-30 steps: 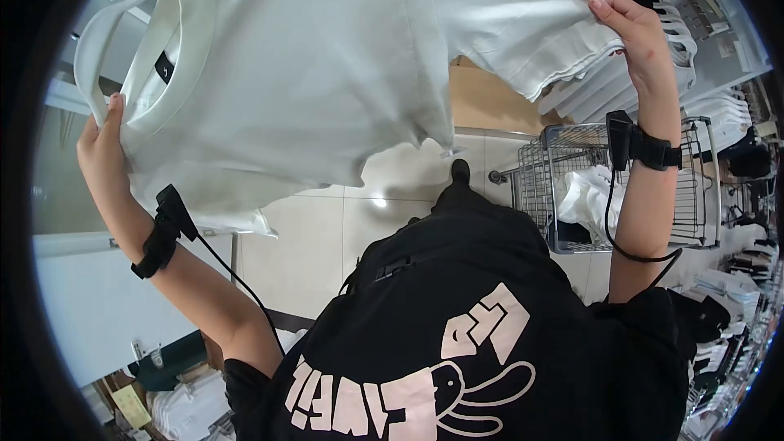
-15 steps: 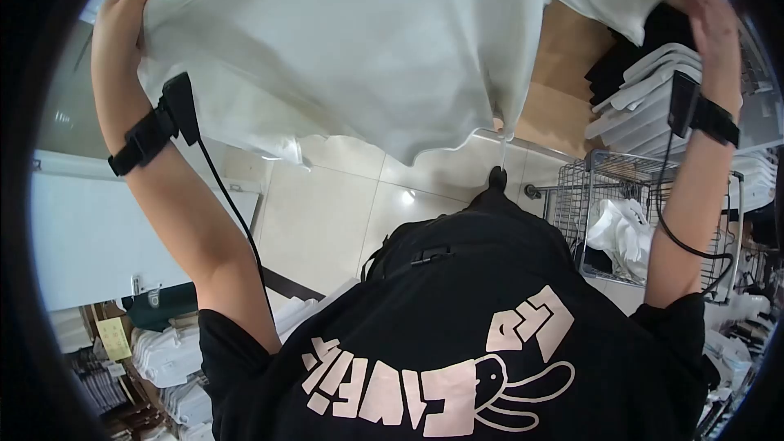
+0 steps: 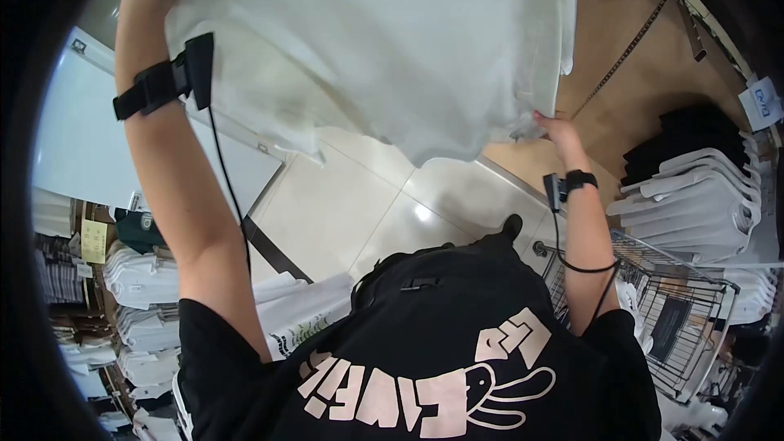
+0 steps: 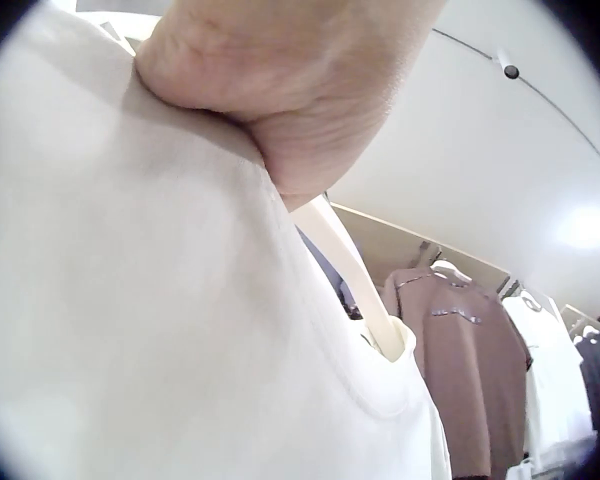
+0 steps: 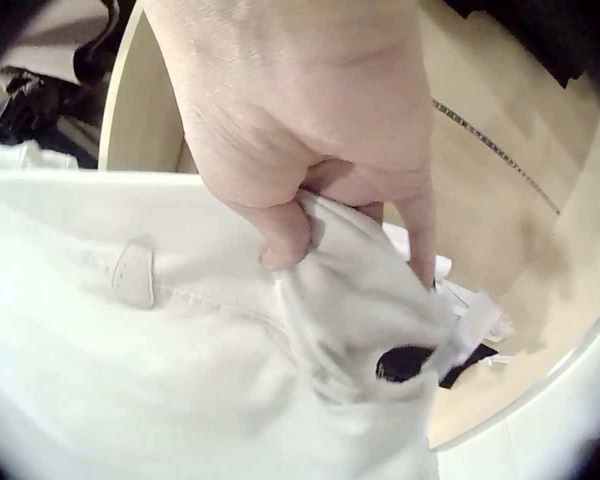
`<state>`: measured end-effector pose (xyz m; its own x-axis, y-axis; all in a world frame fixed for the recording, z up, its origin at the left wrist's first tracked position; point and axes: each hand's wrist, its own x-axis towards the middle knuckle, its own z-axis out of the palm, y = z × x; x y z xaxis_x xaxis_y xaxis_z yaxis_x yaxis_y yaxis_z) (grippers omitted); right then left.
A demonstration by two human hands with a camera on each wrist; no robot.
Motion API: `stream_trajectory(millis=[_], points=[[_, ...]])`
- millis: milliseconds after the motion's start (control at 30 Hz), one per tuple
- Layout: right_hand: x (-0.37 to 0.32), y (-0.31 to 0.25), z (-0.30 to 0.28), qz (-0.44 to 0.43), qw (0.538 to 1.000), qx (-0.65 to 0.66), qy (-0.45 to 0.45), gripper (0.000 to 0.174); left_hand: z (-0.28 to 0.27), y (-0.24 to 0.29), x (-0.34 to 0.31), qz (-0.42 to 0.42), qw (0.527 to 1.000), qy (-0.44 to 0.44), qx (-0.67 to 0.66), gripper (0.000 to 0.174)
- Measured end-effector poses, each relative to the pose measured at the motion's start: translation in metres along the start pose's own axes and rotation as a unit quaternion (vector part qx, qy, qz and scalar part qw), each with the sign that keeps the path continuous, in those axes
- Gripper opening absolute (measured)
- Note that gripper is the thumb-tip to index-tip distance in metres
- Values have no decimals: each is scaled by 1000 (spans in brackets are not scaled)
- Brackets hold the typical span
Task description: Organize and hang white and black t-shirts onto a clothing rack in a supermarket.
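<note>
A white T-shirt (image 3: 367, 49) is held up in front of me, its upper part cut off by the head view's top edge. My left hand (image 4: 290, 80) grips it at the shoulder, fingers out of sight; a pale hanger (image 4: 345, 265) shows beneath the hand, inside the neckline. Lower down, my right hand (image 5: 310, 120) pinches the shirt's hem between thumb and fingers, and the cloth bunches there. A small fabric tab (image 5: 135, 275) lies on the shirt left of that hand.
Stacked white shirts (image 3: 686, 196) and black ones (image 3: 682, 143) sit on the right. A wire cart (image 3: 678, 310) stands below them. Folded shirts (image 3: 147, 278) fill shelves at left. A brown top (image 4: 455, 370) hangs on a wall rail. Tiled floor (image 3: 351, 204) shows below.
The right hand has left the sleeve and now pinches the hem. The left hand has risen toward the top edge, carrying the shirt higher. The view has turned, with the cart now lower.
</note>
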<state>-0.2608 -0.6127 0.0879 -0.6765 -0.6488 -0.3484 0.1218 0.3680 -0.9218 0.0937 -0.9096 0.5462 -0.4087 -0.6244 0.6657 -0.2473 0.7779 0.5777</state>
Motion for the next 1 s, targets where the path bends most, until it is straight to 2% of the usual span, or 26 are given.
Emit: stream_trajectory(millis=[33,67,133,200,233,267,300,400,433,533,600,633,667,733,767,800,867,900,933,1000], points=[[-11,-3,-13,-3,993,115,-8,48,-20,-25,15,-57,998,2,40,44],[-29,-15,-27,-35,992,117,-22,39,-33,-43,20,-60,997,3,38,44],[-53,-25,-46,-99,973,203,-48,38,-49,-72,25,-110,991,-7,81,44],[-61,-23,-79,-131,972,191,-32,34,-50,-101,22,-120,991,1,63,42],[-90,-50,-77,-130,968,215,-17,33,-49,-109,19,-151,985,-11,88,41],[-101,-58,-83,-137,967,215,-5,33,-43,-114,17,-177,978,-21,109,40],[-111,-64,-90,-146,968,205,5,32,-35,-119,13,-168,981,-24,96,40],[-141,-81,-108,-150,969,192,30,30,-10,-140,4,-172,985,1,14,38],[-158,-101,-98,-145,976,160,25,31,-28,-161,11,-181,983,2,11,37],[-184,-134,-97,-139,982,119,42,31,-23,-193,15,-180,984,-4,-1,37],[-212,-163,-88,-118,989,83,19,31,-21,-210,16,-169,985,-13,-14,37],[-224,-173,-90,-92,992,75,-42,43,-23,-221,17,-179,983,-16,-24,37],[-236,-172,-97,-89,992,80,-28,43,-21,-223,20,-189,981,-19,-29,37],[-254,-170,-102,-147,970,-54,-184,69,-19,-231,23,-190,980,-21,-49,38],[-256,-166,-107,-71,971,-94,-207,89,-17,-233,24,-197,978,-9,-62,38],[-255,-155,-109,-40,953,-145,-262,87,-17,-237,25,-198,978,-9,-63,38],[-255,-111,-96,4,929,-132,-345,71,-18,-234,26,-209,976,5,-61,38],[-254,-95,-84,21,913,-137,-384,68,-19,-232,26,-211,976,4,-57,38],[-261,-96,-72,39,892,-219,-393,66,-20,-230,26,-199,979,9,-49,39],[-250,-17,-73,136,850,-312,-402,58,-21,-231,27,-191,981,8,-35,40]])
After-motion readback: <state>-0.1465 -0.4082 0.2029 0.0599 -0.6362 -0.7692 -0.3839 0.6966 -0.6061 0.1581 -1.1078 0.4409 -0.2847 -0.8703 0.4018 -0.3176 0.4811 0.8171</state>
